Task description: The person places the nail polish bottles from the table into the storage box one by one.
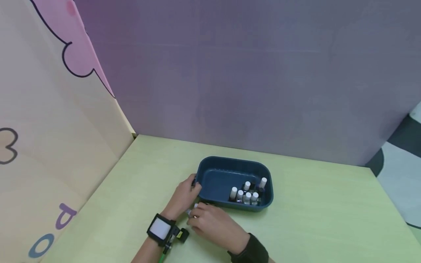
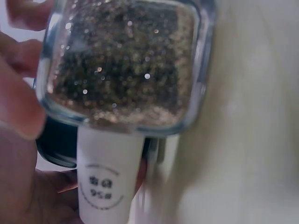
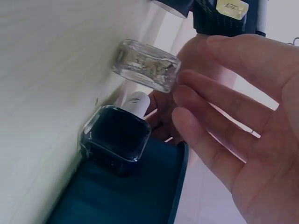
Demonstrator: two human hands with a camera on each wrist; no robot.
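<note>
Both my forearms reach forward, wrists banded. My left hand sits ahead, fingers curled in pinch grip. My right hand lies just behind it, palm down, fingers loosely spread, slightly bent, almost touching left.

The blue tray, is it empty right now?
No, the blue tray holds a cluster of white-capped bottles standing in its right end.
</note>
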